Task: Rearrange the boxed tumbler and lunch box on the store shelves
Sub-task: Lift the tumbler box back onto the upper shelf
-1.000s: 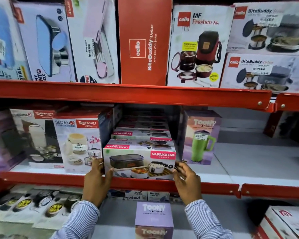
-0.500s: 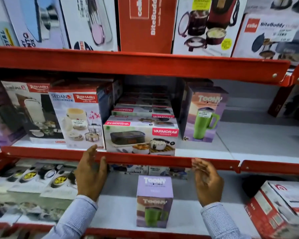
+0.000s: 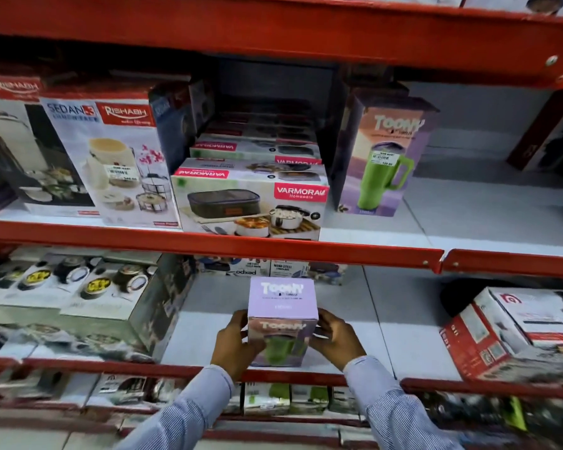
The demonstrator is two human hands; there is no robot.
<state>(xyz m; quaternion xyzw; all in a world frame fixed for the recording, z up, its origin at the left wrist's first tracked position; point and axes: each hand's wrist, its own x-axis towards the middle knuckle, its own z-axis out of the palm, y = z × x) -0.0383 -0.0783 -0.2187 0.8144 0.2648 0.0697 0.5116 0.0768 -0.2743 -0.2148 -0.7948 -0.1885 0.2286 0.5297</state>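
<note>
A lilac boxed tumbler [image 3: 282, 300] with a green mug pictured on its front stands upright on the lower white shelf [image 3: 400, 332]. My left hand [image 3: 236, 344] grips its left side and my right hand [image 3: 337, 339] its right side. One shelf up, the Varmora lunch box [image 3: 251, 203] lies flat at the front edge, on its own, with more Varmora boxes stacked behind it. A second boxed tumbler [image 3: 384, 157] stands upright just right of that lunch box.
Red shelf rails [image 3: 208, 245] run across in front of each level. Rishabh lunch pack boxes [image 3: 111, 157] stand left of the Varmora box. Container boxes [image 3: 78, 300] fill the lower shelf's left; a red and white box [image 3: 514, 332] sits at its right.
Both hands have left the Varmora lunch box on the middle shelf, dropped to the lower shelf and closed on the sides of the lilac tumbler box. The view has tilted down.
</note>
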